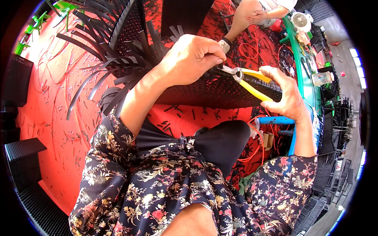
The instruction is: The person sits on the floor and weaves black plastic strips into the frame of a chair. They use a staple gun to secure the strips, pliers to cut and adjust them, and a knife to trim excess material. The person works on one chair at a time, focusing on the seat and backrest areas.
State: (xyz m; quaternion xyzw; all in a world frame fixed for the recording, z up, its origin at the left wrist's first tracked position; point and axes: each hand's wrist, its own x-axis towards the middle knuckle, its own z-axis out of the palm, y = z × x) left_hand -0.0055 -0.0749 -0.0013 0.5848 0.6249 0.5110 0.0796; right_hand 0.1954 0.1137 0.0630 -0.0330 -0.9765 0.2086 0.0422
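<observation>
White fan [301,21] near a green table [305,84], clear container [322,79], green stools [64,6] on red floor [53,167], cardboard box [268,141]

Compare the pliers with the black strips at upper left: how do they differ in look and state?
The pliers are yellow-handled with a metal head; the strips are black. The pliers' handles are spread in a V; the strips curve and fan out. The right hand holds the pliers; the strips' outer ends are loose. Both have long, narrow parts.

Yellow-handled pliers [254,91], handles spread, point leftward beside a black woven piece [212,94] with loose strips [80,45] fanning on its left.
</observation>
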